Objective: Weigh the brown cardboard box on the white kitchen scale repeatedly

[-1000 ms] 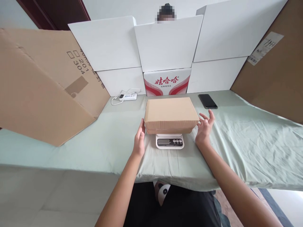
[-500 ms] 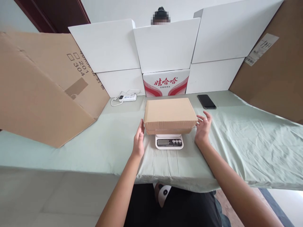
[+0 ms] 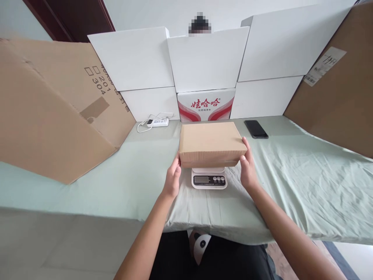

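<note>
Nearest to me, the person's two bare forearms reach forward over the edge of the table point(image 3: 87, 182), which is covered with a pale green cloth. The left hand point(image 3: 172, 178) presses flat against the left end of a brown box point(image 3: 212, 143), fingers together and nearly straight, the thumb up at the box corner. The right hand point(image 3: 247, 167) is on the opposite end, palm against the cardboard, fingers laid along the side. So both hands are open and flat, and they grip the box between them; neither is curled around anything. The box is closed and lies level, directly over a small white scale point(image 3: 209, 181). Only the front part of the scale shows, with its dark display and buttons; if the box rests on the plate or is just above it, I cannot tell.

Farther on the cloth, a black phone point(image 3: 255, 128) lies right of the box, apart from it. On the left, near the back, there is a white power strip point(image 3: 157, 122) with its cable. Behind the box stands a red and white carton point(image 3: 206, 105), and white boxes point(image 3: 131, 58) are stacked around it like a wall. Big brown cardboard sheets point(image 3: 49, 112) lean on both sides
</note>
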A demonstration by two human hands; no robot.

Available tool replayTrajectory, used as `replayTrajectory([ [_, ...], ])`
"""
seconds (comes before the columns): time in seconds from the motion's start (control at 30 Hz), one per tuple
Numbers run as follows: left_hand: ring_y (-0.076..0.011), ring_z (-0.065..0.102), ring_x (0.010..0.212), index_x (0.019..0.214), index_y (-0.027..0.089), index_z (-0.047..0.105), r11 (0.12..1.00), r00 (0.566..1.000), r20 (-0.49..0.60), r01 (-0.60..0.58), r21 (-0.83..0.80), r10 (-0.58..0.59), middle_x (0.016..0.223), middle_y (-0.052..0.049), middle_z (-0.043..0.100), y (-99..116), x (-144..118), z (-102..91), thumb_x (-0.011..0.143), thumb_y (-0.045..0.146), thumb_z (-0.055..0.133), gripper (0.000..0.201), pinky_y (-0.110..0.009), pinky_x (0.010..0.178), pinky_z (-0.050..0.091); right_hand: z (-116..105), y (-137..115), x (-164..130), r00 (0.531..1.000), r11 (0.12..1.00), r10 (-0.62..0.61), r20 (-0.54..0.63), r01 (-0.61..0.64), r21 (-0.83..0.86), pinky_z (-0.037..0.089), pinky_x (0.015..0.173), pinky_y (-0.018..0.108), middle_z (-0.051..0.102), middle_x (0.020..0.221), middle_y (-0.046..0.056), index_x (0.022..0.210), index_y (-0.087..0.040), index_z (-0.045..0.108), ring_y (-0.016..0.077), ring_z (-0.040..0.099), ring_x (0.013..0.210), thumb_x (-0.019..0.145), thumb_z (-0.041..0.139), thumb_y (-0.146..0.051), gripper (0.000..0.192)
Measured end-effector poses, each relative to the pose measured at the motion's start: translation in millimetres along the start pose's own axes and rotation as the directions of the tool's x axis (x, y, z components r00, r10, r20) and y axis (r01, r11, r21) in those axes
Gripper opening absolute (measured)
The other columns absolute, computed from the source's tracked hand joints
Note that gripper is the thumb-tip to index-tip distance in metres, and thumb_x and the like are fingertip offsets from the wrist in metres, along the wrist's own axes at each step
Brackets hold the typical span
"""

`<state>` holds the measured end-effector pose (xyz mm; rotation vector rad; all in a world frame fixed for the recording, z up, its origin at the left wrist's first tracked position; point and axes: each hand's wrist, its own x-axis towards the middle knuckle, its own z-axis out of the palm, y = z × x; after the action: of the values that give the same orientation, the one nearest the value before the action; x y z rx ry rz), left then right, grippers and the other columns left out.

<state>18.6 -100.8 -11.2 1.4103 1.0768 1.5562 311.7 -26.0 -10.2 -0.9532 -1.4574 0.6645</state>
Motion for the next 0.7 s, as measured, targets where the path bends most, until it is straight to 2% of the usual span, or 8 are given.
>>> replayTrajectory([
  [0.13,-0.0430,0.040,0.175,0.169,0.024,0.058,1.000,1.000,0.027,-0.013,-0.006,0.013,0.181,-0.014,0.054,36,26,-4.5,0.101,0.080,0.063,0.088,-0.055,0.143,0.039,-5,-26,26,0.997,0.999,-0.039,0.062,0.038,0.013,0.042,0.136,0.075,0.047,0.182,0.007,0.174,-0.044,0.040,0.0426,0.050,0.165,0.100,0.067,-0.073,0.084],
  [0.23,-0.0415,0.043,0.174,0.166,0.025,0.059,1.000,1.000,0.002,-0.021,0.021,0.021,0.176,-0.013,0.060,43,63,-0.8,0.101,0.077,0.067,0.083,-0.055,0.142,0.039,2,-29,56,0.991,0.994,-0.088,0.101,0.081,0.068,0.048,0.132,0.073,0.047,0.181,0.007,0.176,-0.048,0.033,0.0414,0.054,0.162,0.097,0.072,-0.074,0.093],
  [0.33,-0.0395,0.050,0.169,0.164,0.028,0.058,0.996,0.991,-0.101,-0.086,0.003,0.086,0.173,-0.012,0.063,18,100,12.3,0.099,0.085,0.062,0.086,-0.054,0.140,0.041,19,-7,79,0.990,0.989,-0.094,0.105,0.081,0.121,0.045,0.136,0.071,0.042,0.185,0.007,0.179,-0.047,0.025,0.0389,0.048,0.168,0.094,0.073,-0.076,0.102],
  [0.43,-0.0376,0.053,0.167,0.161,0.029,0.059,1.000,0.991,-0.130,-0.022,-0.017,0.020,0.168,-0.012,0.067,-21,119,24.6,0.099,0.088,0.056,0.085,-0.054,0.139,0.041,34,27,86,0.995,0.988,-0.052,0.083,0.040,0.150,0.033,0.144,0.068,0.033,0.190,0.008,0.180,-0.041,0.023,0.0362,0.039,0.175,0.092,0.074,-0.076,0.107],
  [0.57,-0.0379,0.054,0.166,0.160,0.029,0.061,0.998,0.991,-0.118,0.069,-0.010,-0.069,0.167,-0.013,0.068,-55,116,29.1,0.099,0.087,0.057,0.085,-0.055,0.139,0.041,38,60,84,0.997,0.989,0.007,0.081,-0.019,0.147,0.021,0.149,0.063,0.030,0.191,0.010,0.179,-0.035,0.026,0.0346,0.031,0.178,0.090,0.075,-0.075,0.109],
  [0.7,-0.0368,0.055,0.166,0.162,0.032,0.060,0.992,0.985,-0.116,0.129,0.002,-0.128,0.169,-0.011,0.068,-63,112,27.6,0.102,0.084,0.055,0.080,-0.055,0.138,0.041,37,70,83,0.995,0.989,0.080,0.058,-0.086,0.118,0.018,0.149,0.060,0.025,0.193,0.012,0.180,-0.031,0.025,0.0339,0.027,0.179,0.089,0.075,-0.071,0.111],
])
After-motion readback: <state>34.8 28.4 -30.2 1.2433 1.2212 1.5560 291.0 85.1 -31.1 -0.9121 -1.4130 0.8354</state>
